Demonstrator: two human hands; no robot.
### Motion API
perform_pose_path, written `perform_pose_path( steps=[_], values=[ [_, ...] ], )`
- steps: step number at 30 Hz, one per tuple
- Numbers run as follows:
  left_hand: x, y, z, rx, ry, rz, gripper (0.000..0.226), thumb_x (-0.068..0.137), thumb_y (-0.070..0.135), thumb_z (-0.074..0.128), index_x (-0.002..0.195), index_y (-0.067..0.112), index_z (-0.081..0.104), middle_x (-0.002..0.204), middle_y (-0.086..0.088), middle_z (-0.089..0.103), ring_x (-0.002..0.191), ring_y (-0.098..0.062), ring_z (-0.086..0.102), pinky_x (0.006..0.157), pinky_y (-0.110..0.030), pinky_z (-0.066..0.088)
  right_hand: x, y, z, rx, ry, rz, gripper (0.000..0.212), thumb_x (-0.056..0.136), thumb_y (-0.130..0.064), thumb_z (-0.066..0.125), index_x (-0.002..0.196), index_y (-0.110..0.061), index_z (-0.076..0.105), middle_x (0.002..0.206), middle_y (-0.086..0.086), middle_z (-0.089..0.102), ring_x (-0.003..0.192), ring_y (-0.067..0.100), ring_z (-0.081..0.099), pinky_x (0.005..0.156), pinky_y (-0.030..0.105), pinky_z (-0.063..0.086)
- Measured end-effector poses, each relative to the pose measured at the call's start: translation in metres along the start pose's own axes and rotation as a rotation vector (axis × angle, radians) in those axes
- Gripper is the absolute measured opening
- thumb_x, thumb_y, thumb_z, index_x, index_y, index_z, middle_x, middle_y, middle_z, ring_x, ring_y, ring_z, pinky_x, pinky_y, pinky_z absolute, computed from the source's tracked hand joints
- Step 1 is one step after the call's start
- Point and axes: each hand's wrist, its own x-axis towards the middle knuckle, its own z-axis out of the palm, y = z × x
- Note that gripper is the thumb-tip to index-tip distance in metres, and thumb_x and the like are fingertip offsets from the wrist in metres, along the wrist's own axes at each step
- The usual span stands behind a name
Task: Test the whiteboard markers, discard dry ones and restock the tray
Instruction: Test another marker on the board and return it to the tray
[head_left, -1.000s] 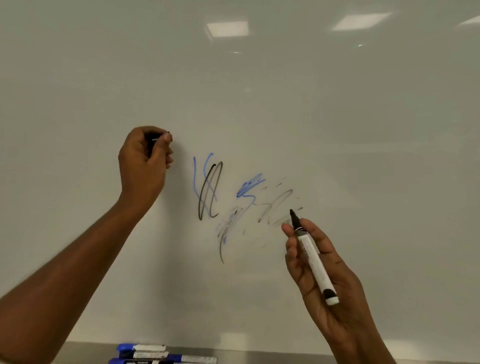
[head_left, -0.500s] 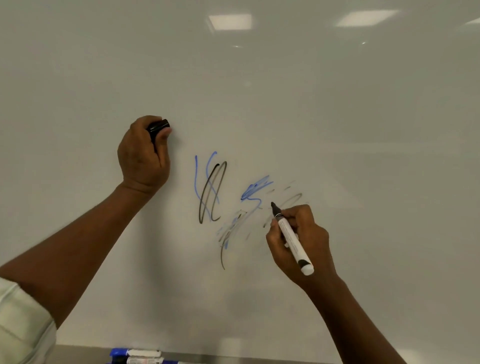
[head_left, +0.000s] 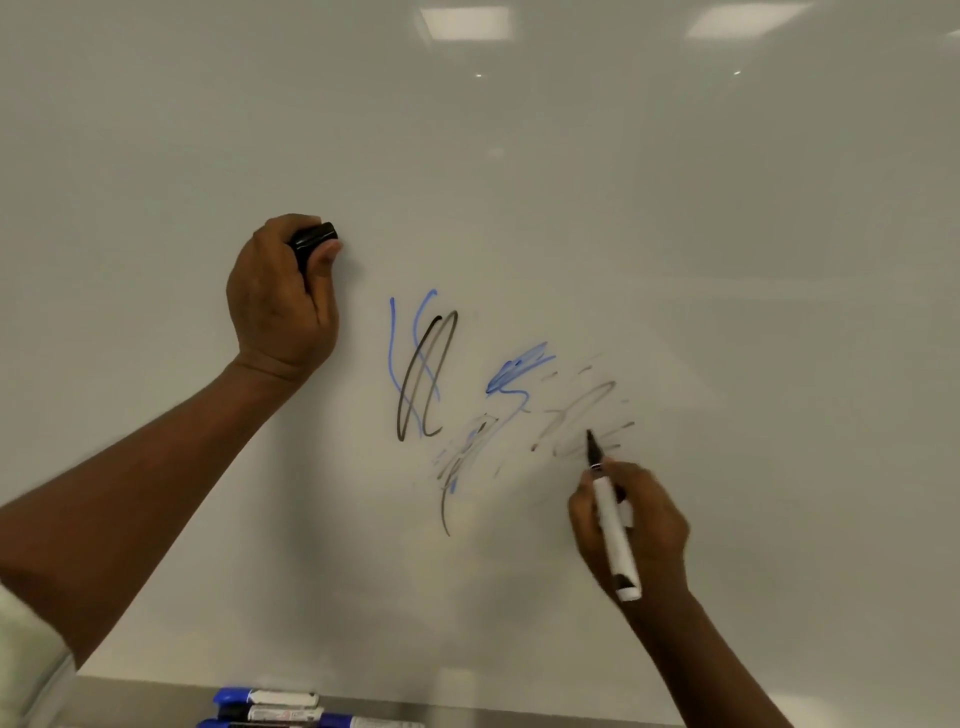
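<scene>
My right hand (head_left: 636, 525) grips an uncapped black marker (head_left: 613, 530) with a white barrel, its tip touching the whiteboard (head_left: 675, 234) at the faint grey scribbles (head_left: 582, 415). My left hand (head_left: 283, 306) rests against the board further left, fist closed around the black marker cap (head_left: 313, 240). Between the hands are bold black and blue strokes (head_left: 423, 369) and a blue scribble (head_left: 519, 371). Along the bottom edge lies the marker tray (head_left: 156, 701) with three markers (head_left: 270, 709), blue- and black-capped.
Ceiling lights reflect in the glossy board at the top. A light sleeve (head_left: 26, 670) shows at the lower left corner. Large blank areas of the board lie above and to the right of the scribbles.
My right hand has carried the marker down and to the right along the board, its tip now at the faint grey marks. The left hand with the cap stayed in place.
</scene>
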Motion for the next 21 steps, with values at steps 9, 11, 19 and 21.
perform_pose_path(
  steps=[9,11,19,21],
  values=[
    [0.000,0.003,-0.001,0.034,-0.022,-0.009,0.032,0.097,0.023,0.046,0.103,-0.006,0.056,0.094,-0.023,0.065,0.081,-0.034,0.060,0.072,-0.032,0.043,0.000,0.010,-0.013,-0.053,0.187,0.110,0.011,0.082,-0.019,0.057,0.090,-0.012,0.053,0.070,0.012,0.062,0.065,0.012,0.052,0.072,0.001,0.037],
    [0.001,0.003,-0.001,0.036,-0.027,-0.009,0.032,0.097,0.023,0.045,0.102,-0.007,0.056,0.094,-0.023,0.065,0.082,-0.032,0.059,0.073,-0.032,0.043,-0.024,0.016,-0.008,-0.054,-0.038,-0.098,0.010,0.085,-0.015,0.059,0.090,-0.010,0.052,0.072,0.009,0.060,0.065,0.014,0.053,0.063,0.014,0.045],
    [0.003,0.008,-0.004,0.003,-0.055,0.021,0.012,0.098,0.027,0.041,0.104,0.023,0.051,0.094,-0.022,0.065,0.085,-0.025,0.054,0.074,-0.025,0.039,-0.068,0.022,-0.031,-0.102,-0.064,0.327,0.021,0.087,-0.027,0.050,0.075,-0.010,0.055,0.064,0.000,0.053,0.055,0.014,0.050,0.057,0.014,0.037],
    [0.004,0.009,-0.005,0.013,-0.069,0.000,0.011,0.098,0.027,0.042,0.105,0.026,0.050,0.093,-0.022,0.064,0.085,-0.025,0.053,0.074,-0.024,0.038,-0.092,0.016,-0.029,-0.090,-0.352,0.335,0.014,0.086,-0.028,0.053,0.075,-0.019,0.052,0.065,-0.007,0.054,0.058,0.010,0.051,0.057,0.020,0.042]
  ],
)
